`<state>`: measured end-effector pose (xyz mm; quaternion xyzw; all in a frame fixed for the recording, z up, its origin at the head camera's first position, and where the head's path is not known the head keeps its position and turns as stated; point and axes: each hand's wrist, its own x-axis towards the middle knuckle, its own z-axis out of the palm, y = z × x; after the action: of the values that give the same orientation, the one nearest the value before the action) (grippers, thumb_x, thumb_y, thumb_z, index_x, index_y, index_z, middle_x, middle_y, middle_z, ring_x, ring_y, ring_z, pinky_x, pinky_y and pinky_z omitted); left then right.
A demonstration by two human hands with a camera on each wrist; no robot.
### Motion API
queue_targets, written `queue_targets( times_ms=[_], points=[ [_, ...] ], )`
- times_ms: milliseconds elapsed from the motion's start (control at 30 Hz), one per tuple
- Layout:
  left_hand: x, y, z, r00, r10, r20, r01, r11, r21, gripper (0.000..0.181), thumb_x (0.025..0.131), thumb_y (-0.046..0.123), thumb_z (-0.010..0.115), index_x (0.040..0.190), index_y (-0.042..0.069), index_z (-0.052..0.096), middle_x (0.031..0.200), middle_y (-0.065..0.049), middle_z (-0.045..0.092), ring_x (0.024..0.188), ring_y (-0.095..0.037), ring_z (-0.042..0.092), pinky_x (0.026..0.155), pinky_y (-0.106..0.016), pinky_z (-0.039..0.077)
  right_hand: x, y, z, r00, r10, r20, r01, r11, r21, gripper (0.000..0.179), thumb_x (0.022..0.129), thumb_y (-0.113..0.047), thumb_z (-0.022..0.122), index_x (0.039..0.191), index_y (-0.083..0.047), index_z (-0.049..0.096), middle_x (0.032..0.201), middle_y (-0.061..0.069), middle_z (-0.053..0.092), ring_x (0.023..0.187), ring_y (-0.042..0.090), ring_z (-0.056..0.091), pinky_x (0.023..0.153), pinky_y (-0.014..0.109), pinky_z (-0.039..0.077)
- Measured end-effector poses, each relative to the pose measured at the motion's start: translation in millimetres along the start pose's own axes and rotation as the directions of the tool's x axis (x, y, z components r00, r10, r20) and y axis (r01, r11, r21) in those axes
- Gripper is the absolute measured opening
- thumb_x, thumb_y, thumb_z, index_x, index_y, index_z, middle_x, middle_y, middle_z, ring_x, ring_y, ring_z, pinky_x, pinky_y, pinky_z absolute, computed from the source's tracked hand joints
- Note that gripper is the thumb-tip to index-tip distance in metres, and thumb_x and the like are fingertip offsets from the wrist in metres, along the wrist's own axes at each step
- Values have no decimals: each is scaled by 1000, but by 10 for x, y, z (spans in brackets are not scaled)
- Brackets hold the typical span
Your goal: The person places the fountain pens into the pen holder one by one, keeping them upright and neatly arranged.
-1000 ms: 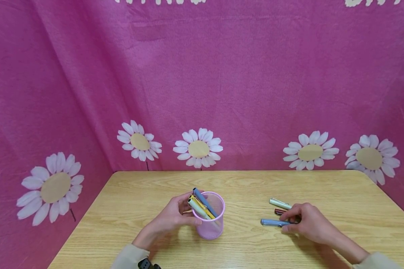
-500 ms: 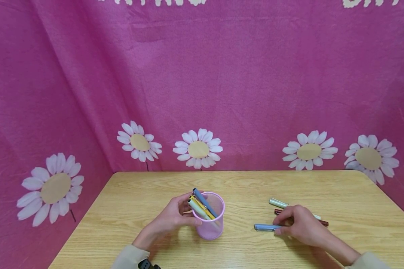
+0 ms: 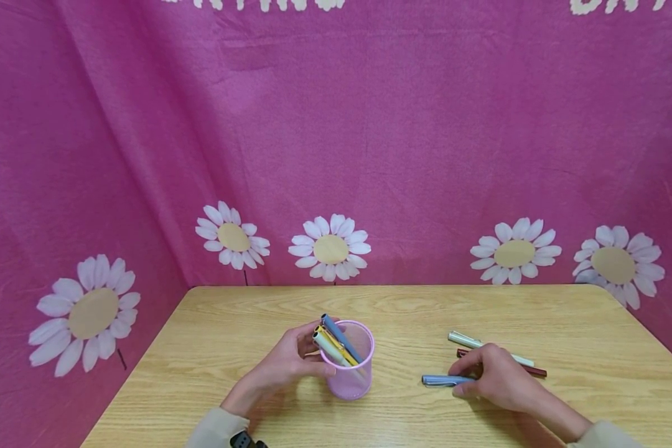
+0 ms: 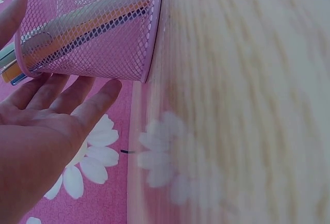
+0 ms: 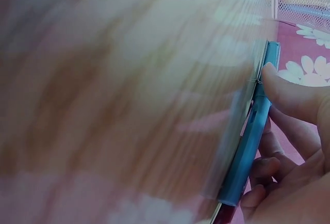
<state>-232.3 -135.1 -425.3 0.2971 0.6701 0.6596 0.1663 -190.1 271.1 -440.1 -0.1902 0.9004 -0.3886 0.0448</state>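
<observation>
In the head view, a pink mesh pen holder [image 3: 351,384] stands upright on the table, with a blue pen [image 3: 340,336], a yellow pen [image 3: 338,346] and a pale green pen [image 3: 327,345] leaning in it. My left hand [image 3: 282,361] holds its left side, thumb near the rim and fingers round the far side. My right hand [image 3: 501,376] pinches another blue pen [image 3: 438,380] between thumb and fingers, low at the tabletop. The right wrist view shows this blue pen [image 5: 252,136] lying along the curled fingers. Beyond it lie a pale green pen [image 3: 465,339] and a dark red pen [image 3: 536,372], partly hidden by the hand.
The wooden table [image 3: 403,423] reaches back to a pink cloth [image 3: 414,155] printed with white daisies, which also hangs along the left side. A stretch of tabletop lies between the pen holder and the right hand.
My right hand has shifted a little left and toward me with the blue pen, away from the pale green and dark red pens. My left hand and the pen holder have stayed put.
</observation>
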Motion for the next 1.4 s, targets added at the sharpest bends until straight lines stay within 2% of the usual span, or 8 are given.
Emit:
queue_targets(
  times_ms=[467, 800, 1000, 1167, 1400],
  points=[
    [-13, 18, 10, 1000, -17, 2, 17, 1000, 0, 77, 88, 0, 83, 156, -1, 46, 143, -24, 60, 123, -27, 64, 110, -48, 50, 38, -23, 52, 1000, -18, 8, 18, 1000, 14, 21, 76, -18, 96, 93, -14, 83, 85, -10, 70, 75, 1, 56, 63, 22, 47],
    [-2, 4, 2, 1000, 5, 7, -5, 1000, 3, 75, 88, 1, 83, 155, -2, 47, 141, -23, 62, 120, -26, 65, 108, -47, 52, 64, -48, 56, 999, -30, 27, 30, 1000, -3, 20, 76, -17, 96, 92, -15, 83, 86, -10, 72, 75, 1, 58, 62, 22, 49],
    [2, -10, -1, 999, 33, 23, -33, 999, -1, 76, 88, 0, 83, 154, -5, 46, 142, -27, 60, 121, -25, 65, 108, -48, 51, 58, -80, 70, 999, -48, 24, 48, 999, 8, 19, 76, -17, 96, 89, -16, 83, 83, -11, 73, 72, 0, 57, 60, 22, 48],
    [2, -12, 1, 999, 46, 27, -46, 999, 2, 75, 88, 0, 83, 153, -8, 45, 142, -30, 58, 119, -24, 66, 108, -47, 52, 53, -126, 60, 1000, -16, 17, 16, 1000, 11, 19, 76, -18, 95, 91, -17, 83, 80, -11, 71, 67, 3, 52, 56, 22, 43],
    [-3, 15, 5, 1000, 16, 16, -16, 1000, 7, 77, 89, 0, 83, 155, -7, 44, 142, -28, 60, 118, -24, 66, 108, -44, 52, 60, -214, 17, 1000, 22, 3, -23, 999, 39, 18, 78, -15, 94, 92, -16, 84, 87, -8, 73, 71, 8, 46, 58, 22, 37]
  ],
)
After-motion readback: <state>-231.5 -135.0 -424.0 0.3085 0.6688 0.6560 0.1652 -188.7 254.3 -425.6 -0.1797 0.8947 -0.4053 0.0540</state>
